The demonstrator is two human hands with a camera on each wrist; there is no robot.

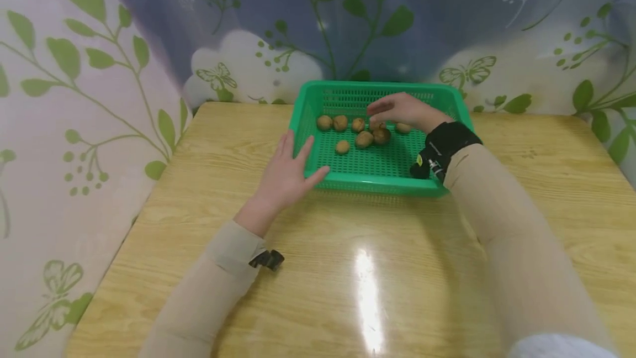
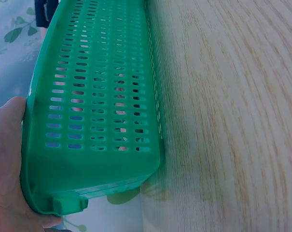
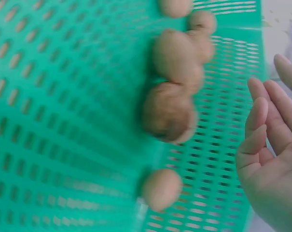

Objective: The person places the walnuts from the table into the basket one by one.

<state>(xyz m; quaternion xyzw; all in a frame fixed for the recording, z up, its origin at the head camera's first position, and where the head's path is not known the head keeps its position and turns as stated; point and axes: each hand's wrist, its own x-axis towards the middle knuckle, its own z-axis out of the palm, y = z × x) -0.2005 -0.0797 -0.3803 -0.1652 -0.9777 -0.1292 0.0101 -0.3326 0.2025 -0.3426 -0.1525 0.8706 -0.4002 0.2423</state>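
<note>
A green perforated plastic basket (image 1: pixel 372 183) holds several brown walnuts (image 1: pixel 364 139), most of them grouped toward its back wall. My left hand (image 1: pixel 285 178) is at the basket's left front corner, fingers and thumb spread; in the left wrist view, the hand (image 2: pixel 6 164) lies against the rim of the basket (image 2: pixel 92 166). Over the basket's back half hovers my right hand (image 1: pixel 404 110), partly covering some nuts. The right wrist view shows that hand (image 3: pixel 278 164) with loosely bent fingers and nothing in them, apart from the blurred walnuts (image 3: pixel 170 113).
The basket stands on a wooden table (image 1: pixel 318 269) near its back edge. Behind and to the left hangs a curtain (image 1: pixel 348 26) with leaf and butterfly prints. A black wrist strap (image 1: pixel 449 140) on the right arm overlaps the basket's right side.
</note>
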